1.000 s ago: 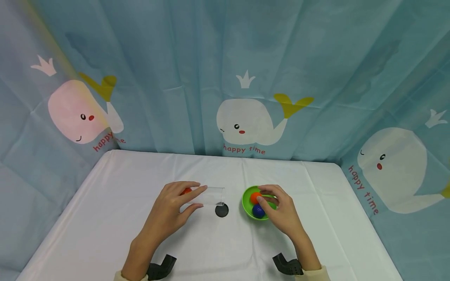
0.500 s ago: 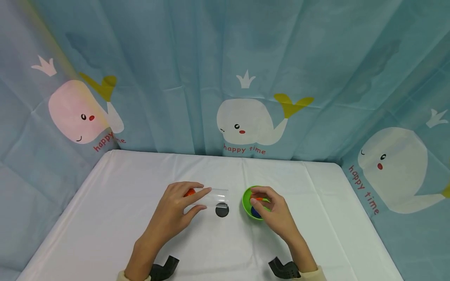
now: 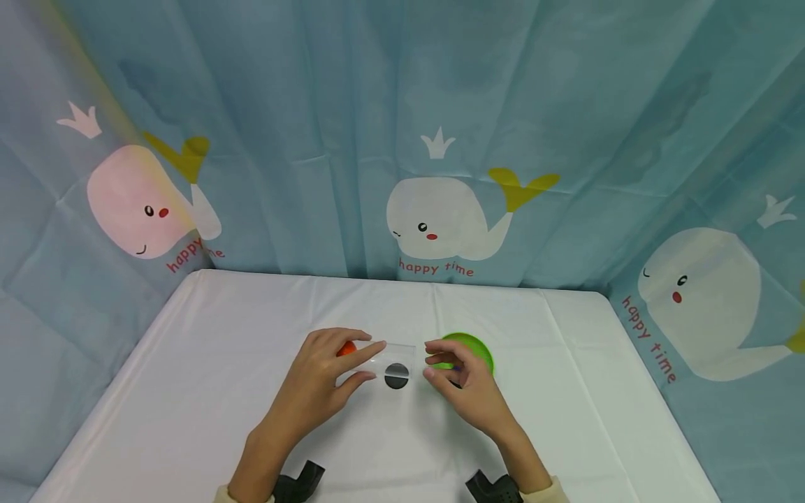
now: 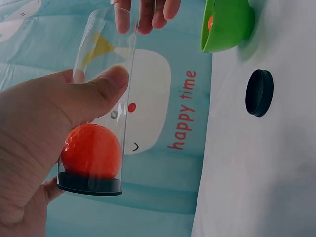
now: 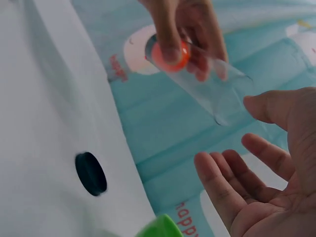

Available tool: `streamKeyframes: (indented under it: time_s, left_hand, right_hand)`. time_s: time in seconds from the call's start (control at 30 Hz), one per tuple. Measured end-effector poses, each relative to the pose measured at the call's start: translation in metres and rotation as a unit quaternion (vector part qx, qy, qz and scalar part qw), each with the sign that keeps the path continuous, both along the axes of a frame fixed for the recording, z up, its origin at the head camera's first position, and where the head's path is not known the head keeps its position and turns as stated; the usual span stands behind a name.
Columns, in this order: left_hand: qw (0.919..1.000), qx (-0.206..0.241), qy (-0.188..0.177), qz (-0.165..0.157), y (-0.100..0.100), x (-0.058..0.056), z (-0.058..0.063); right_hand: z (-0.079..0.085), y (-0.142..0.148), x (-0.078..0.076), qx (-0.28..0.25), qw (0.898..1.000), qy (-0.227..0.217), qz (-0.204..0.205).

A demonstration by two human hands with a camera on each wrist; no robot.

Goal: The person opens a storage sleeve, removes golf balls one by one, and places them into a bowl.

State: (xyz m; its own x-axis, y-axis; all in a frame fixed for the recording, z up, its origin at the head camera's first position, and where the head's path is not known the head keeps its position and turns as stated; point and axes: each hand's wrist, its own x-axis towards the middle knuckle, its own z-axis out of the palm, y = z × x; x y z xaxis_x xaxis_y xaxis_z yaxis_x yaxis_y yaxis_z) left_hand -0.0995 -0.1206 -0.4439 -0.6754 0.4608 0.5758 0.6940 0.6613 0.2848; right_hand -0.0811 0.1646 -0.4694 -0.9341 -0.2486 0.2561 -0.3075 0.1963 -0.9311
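Observation:
My left hand [image 3: 308, 377] grips a clear plastic tube [image 4: 104, 54] held sideways above the table. Inside it, an orange ball [image 4: 94, 153] sits against the black cap [image 4: 90, 184] closing the tube's left end. The right end is uncovered. My right hand [image 3: 468, 388] hovers in front of that mouth, thumb and fingers spread with nothing between them, as the right wrist view shows. Behind this hand stands a green bowl [image 3: 474, 344], partly covered by it. An orange ball [image 4: 211, 23] peeks over the bowl's rim in the left wrist view.
A loose black cap [image 5: 91, 174] lies on the white tablecloth [image 3: 189, 391], seen partly through the tube in the head view. A blue curtain [image 3: 302, 209] with whale prints hangs behind the table.
My right hand has moved left from over the bowl to the tube's mouth, now covering the bowl's balls in the head view. My left hand has shifted slightly right with the tube.

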Motion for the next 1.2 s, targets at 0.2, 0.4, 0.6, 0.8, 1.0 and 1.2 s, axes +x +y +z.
streamKeyframes:
  time_s: [0.2,0.4,0.6,0.8,1.0,1.2]
  left_hand:
    - [1.0000,-0.006,0.005,0.000,0.002,0.002,0.001]
    - [0.9998,-0.008,0.015,-0.006,0.003,0.003,0.005]
    - [0.9995,-0.016,0.026,-0.008,0.005,0.004,0.007]
    - [0.9991,-0.019,0.039,-0.003,0.004,0.004,0.007]
    - [0.9988,-0.030,0.037,0.007,0.004,0.005,0.009]
    - [0.9985,-0.036,0.038,0.013,0.004,0.006,0.010]
  right_hand:
    - [0.000,-0.011,0.002,-0.028,0.999,-0.031,0.006]
    - [0.001,-0.018,0.003,-0.057,0.996,-0.075,-0.009]
    - [0.002,-0.021,0.003,-0.089,0.991,-0.096,-0.002]
    - [0.001,-0.022,0.003,-0.108,0.989,-0.100,0.002]
    - [0.001,-0.023,0.004,-0.105,0.988,-0.112,-0.006]
    - [0.002,-0.024,0.004,-0.101,0.988,-0.114,-0.009]
